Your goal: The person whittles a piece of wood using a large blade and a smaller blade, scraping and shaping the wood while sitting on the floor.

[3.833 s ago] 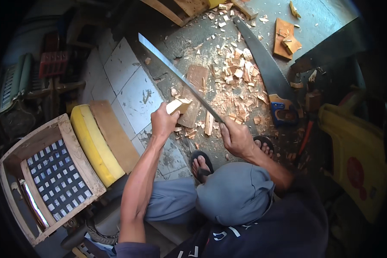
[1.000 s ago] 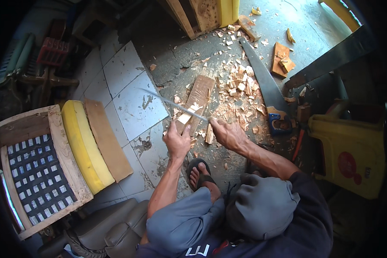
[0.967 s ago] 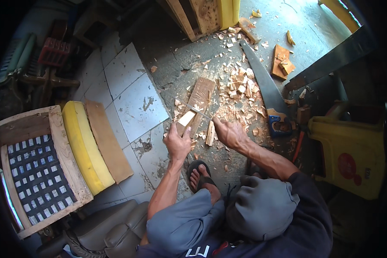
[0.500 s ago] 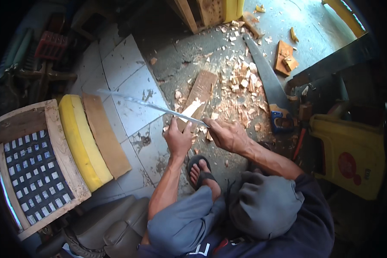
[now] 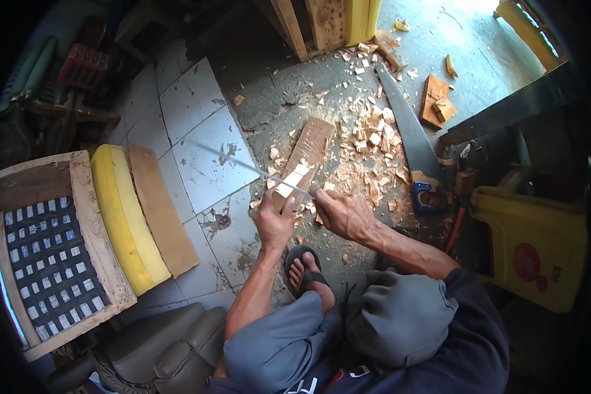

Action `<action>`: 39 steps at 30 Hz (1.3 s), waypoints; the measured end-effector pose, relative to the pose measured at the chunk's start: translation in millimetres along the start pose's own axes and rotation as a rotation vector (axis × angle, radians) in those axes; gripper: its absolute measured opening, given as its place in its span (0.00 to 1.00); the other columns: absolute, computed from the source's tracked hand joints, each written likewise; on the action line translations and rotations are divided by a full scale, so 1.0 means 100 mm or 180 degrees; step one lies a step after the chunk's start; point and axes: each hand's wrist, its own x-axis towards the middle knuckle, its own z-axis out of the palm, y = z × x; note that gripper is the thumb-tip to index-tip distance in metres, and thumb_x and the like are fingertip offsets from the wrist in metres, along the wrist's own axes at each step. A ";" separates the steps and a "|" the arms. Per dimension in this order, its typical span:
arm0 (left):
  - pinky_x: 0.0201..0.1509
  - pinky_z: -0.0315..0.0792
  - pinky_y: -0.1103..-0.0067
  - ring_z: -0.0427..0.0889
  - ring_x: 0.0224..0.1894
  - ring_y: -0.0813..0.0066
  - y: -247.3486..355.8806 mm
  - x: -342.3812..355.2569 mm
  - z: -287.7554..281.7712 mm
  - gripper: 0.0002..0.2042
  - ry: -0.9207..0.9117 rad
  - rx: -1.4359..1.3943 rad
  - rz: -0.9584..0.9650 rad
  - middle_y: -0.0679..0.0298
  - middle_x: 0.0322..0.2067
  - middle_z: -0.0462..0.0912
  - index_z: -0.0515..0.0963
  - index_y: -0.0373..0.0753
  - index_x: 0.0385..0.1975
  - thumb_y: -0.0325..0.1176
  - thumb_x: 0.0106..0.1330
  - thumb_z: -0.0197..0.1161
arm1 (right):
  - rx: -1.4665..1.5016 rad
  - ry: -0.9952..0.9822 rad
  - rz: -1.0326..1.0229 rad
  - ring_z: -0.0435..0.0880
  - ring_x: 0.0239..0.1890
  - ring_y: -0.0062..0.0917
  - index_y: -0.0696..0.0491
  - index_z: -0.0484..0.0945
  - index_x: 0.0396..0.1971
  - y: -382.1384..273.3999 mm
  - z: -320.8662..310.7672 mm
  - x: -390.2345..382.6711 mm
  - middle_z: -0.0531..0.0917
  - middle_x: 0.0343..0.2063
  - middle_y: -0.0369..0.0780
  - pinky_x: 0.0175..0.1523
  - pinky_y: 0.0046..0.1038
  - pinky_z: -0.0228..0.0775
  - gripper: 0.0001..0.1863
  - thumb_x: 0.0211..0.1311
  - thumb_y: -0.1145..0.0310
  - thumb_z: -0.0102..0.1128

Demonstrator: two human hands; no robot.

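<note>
The left hand [image 5: 274, 222] is pinching the near end of a pale, narrow wooden strip [image 5: 297, 175] between thumb and fingers. The strip is lying over the near part of a flat, brown, rectangular wooden board [image 5: 316, 139] on the grey concrete floor [image 5: 259, 108]; its contact with the board is not being shown clearly. The right hand [image 5: 343, 213] is closing its fingers around the near end of a long, thin, grey metal blade [image 5: 256, 171], its fist hiding the grip. The blade is crossing above the strip and pointing to the upper left, its far end blurring; whether it is touching the wood cannot be told. Pale, angular wood chips [image 5: 374, 139] are lying scattered to the right of the board. Beyond them, a grey-bladed handsaw with a blue-and-tan handle [image 5: 406, 117] is lying flat, near an orange-brown wooden block [image 5: 432, 88].
</note>
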 end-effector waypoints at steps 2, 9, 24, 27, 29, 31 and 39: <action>0.37 0.82 0.68 0.91 0.33 0.62 -0.11 -0.05 0.02 0.19 -0.0054 0.0297 0.0233 0.48 0.32 0.88 0.78 0.29 0.49 0.29 0.61 0.74 | 0.0011 0.0588 -0.0501 0.76 0.13 0.28 0.54 0.72 0.47 -0.01 0.05 -0.10 0.83 0.26 0.43 0.12 0.34 0.65 0.08 0.74 0.69 0.49; 0.42 0.81 0.66 0.90 0.36 0.52 0.17 -0.02 -0.04 0.22 -0.0193 -0.0559 -0.0572 0.45 0.34 0.88 0.79 0.29 0.52 0.31 0.60 0.74 | -0.0039 0.0623 -0.0238 0.81 0.17 0.31 0.51 0.74 0.52 0.00 -0.05 -0.17 0.82 0.25 0.42 0.17 0.38 0.71 0.12 0.71 0.71 0.53; 0.39 0.80 0.63 0.89 0.36 0.45 0.06 0.03 -0.01 0.19 0.0228 -0.0458 -0.0076 0.44 0.30 0.86 0.80 0.29 0.46 0.30 0.58 0.75 | -0.0263 -0.0247 0.0174 0.83 0.18 0.37 0.52 0.73 0.48 0.01 -0.02 0.08 0.84 0.28 0.46 0.19 0.40 0.73 0.10 0.69 0.72 0.54; 0.41 0.81 0.64 0.90 0.38 0.46 0.05 0.03 -0.01 0.19 -0.0147 -0.0365 -0.0360 0.44 0.32 0.87 0.80 0.29 0.48 0.30 0.58 0.75 | -0.0302 0.0068 -0.0164 0.82 0.17 0.34 0.53 0.73 0.46 -0.07 0.02 -0.07 0.83 0.26 0.45 0.16 0.38 0.68 0.07 0.72 0.70 0.51; 0.46 0.82 0.66 0.91 0.41 0.51 0.17 0.03 0.01 0.22 -0.0355 -0.0065 -0.0506 0.44 0.37 0.88 0.79 0.29 0.52 0.29 0.59 0.74 | -0.0654 -0.0164 0.0278 0.78 0.14 0.31 0.53 0.73 0.44 0.41 0.16 -0.10 0.82 0.24 0.43 0.14 0.36 0.64 0.06 0.73 0.70 0.49; 0.47 0.82 0.67 0.91 0.42 0.53 0.06 -0.01 0.01 0.22 0.0006 -0.0475 -0.0214 0.44 0.38 0.89 0.79 0.29 0.52 0.29 0.59 0.74 | -0.0753 -0.0453 0.0913 0.67 0.09 0.24 0.52 0.72 0.39 0.77 0.21 -0.06 0.78 0.18 0.40 0.12 0.35 0.58 0.04 0.75 0.71 0.47; 0.40 0.80 0.61 0.88 0.36 0.42 0.06 0.04 0.04 0.19 0.0256 -0.0448 -0.0001 0.41 0.32 0.86 0.80 0.28 0.43 0.33 0.57 0.75 | -0.0426 -0.0574 0.0565 0.83 0.18 0.38 0.54 0.72 0.49 0.40 0.16 0.02 0.83 0.31 0.46 0.17 0.41 0.71 0.12 0.68 0.73 0.55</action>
